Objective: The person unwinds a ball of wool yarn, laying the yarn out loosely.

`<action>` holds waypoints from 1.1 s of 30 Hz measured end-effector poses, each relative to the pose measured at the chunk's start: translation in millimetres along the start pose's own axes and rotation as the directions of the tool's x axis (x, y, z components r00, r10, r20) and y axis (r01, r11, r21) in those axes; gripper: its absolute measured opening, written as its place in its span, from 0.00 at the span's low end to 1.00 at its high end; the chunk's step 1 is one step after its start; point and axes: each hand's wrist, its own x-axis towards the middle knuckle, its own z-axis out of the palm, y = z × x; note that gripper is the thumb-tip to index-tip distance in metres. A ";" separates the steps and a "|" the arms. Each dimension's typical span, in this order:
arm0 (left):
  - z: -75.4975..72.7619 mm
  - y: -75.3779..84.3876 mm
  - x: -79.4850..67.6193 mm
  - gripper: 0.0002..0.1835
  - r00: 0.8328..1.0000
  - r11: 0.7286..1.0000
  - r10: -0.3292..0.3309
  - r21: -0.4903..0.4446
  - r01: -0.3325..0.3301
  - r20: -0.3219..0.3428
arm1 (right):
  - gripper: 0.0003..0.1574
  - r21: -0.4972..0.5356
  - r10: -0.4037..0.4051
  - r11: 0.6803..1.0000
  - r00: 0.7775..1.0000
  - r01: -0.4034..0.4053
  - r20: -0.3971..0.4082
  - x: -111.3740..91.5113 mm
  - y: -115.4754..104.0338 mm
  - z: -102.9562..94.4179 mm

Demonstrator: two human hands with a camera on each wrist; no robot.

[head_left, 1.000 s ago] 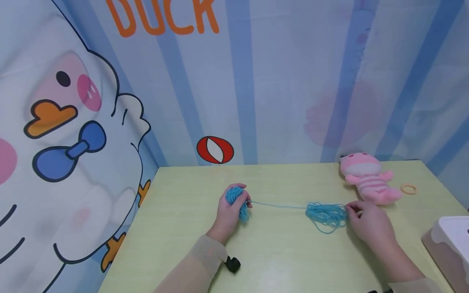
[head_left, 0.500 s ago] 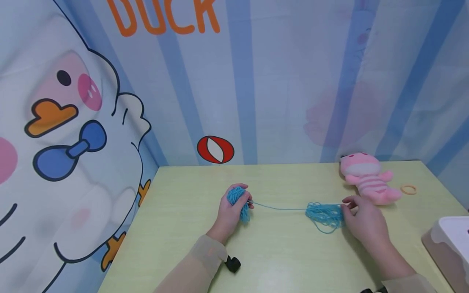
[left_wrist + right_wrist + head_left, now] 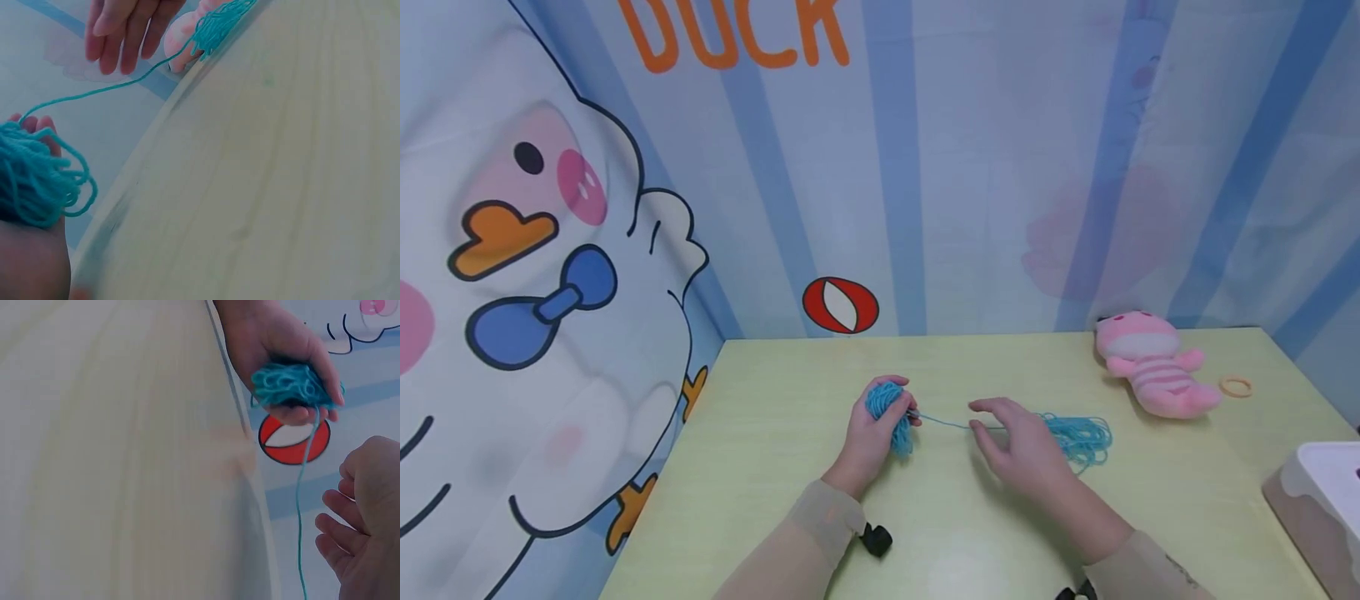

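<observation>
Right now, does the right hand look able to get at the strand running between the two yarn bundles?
Probably yes: the right hand holds nothing and is close to the strand, with nothing visible between.

Yarn heap (image 3: 1081, 433) on tbl (image 3: 760, 433), doll (image 3: 1159, 375) behind to R, box (image 3: 1326, 492) far R.

The word "DUCK" (image 3: 721, 61) is printed in orange capital letters on the striped blue backdrop (image 3: 992, 167), visible in the head view; the upper edge of the frame crops the letter tops. A dark marking on the right sleeve (image 3: 1146, 571) is too small to read.
</observation>
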 end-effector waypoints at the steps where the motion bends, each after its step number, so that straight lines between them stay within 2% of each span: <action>1: -0.1 -0.5 0.2 0.26 1.000 1.000 -0.001 0.003 0.001 0.002 | 0.19 0.012 0.007 1.000 0.999 -0.007 0.035 2.4 -4.8 5.8; 3: -0.2 -1.2 0.3 0.25 1.000 1.000 0.000 0.008 0.000 0.006 | 0.23 0.027 0.016 0.999 0.996 -0.019 0.084 7.6 -13.2 15.7; 7: -1.0 -1.5 0.6 0.24 1.000 1.000 0.011 0.002 -0.011 0.019 | 0.26 0.047 0.033 0.998 0.992 -0.039 0.124 17.8 -25.2 29.8; 10: -0.8 -1.1 0.2 0.23 1.000 1.000 0.016 -0.009 -0.015 0.021 | 0.23 0.061 0.050 0.996 0.988 -0.060 0.144 22.4 -29.7 34.9; 13: -0.2 -0.9 0.0 0.23 1.000 1.000 0.013 -0.016 -0.012 0.021 | 0.16 0.054 0.071 0.995 0.988 -0.079 0.140 22.3 -30.0 35.1; 16: 0.4 -0.5 0.2 0.25 1.000 1.000 0.002 -0.026 -0.001 0.020 | 0.12 0.049 0.087 0.994 0.991 -0.093 0.106 19.1 -26.4 30.8; 23: 0.9 -1.9 1.5 0.30 1.000 0.999 -0.030 -0.034 0.030 -0.008 | 0.10 0.076 0.091 0.993 0.996 -0.092 0.016 11.0 -9.1 9.5; 29: 0.0 0.0 -0.3 0.28 0.999 1.000 -0.028 0.000 0.028 -0.017 | 0.10 0.090 0.123 0.989 0.991 -0.118 -0.054 4.0 1.8 -12.8; 33: 0.8 1.6 -0.3 0.25 1.000 1.000 -0.021 -0.021 0.020 -0.021 | 0.10 0.102 0.147 0.985 0.984 -0.137 -0.099 -2.2 11.2 -24.6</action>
